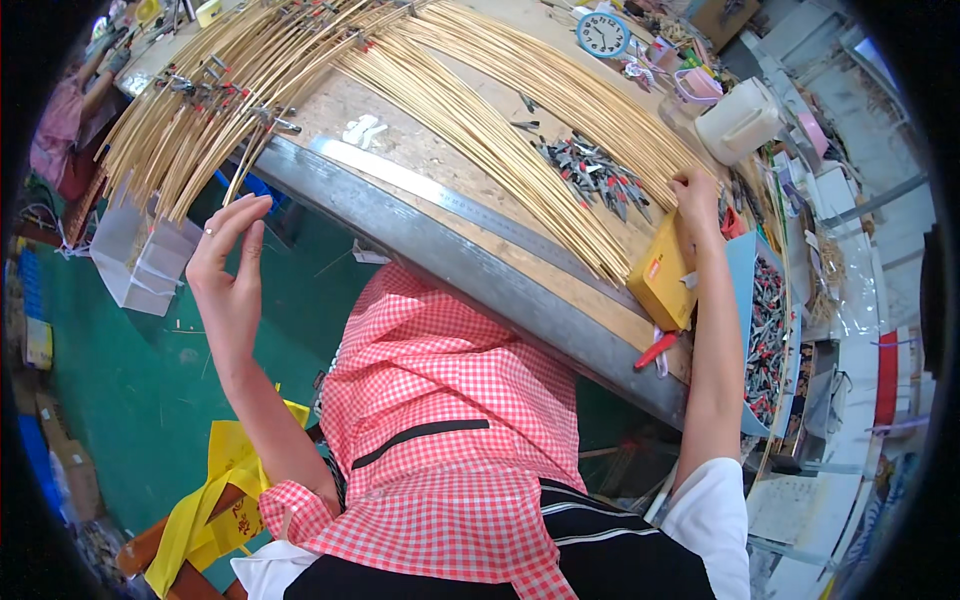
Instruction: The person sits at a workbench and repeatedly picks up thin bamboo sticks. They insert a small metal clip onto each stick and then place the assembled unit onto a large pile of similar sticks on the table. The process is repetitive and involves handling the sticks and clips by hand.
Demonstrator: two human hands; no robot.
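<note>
My left hand (pixel 228 250) is raised over the floor, left of the bench edge. Its fingers curve toward the thumb with a gap between them, and nothing shows in it. The tips of clamped thin wooden sticks (pixel 180 170) hang just beyond it. At the right, my right hand (pixel 697 200) has its fingertips pinched beside the ends of a long bundle of thin wooden sticks (pixel 600 105); what they hold, if anything, is too small to tell. A yellow box (pixel 660 272) stands below that hand. Several black and red clips (pixel 595 175) lie between two stick bundles.
A steel ruler (pixel 430 187) lies along the metal bench edge (pixel 400 240). Red-handled pliers (pixel 657 350) lie near the corner. A blue bin (pixel 742 300) of clips and a white jug (pixel 740 120) stand right. Another person's arm (pixel 97 95) is at far left.
</note>
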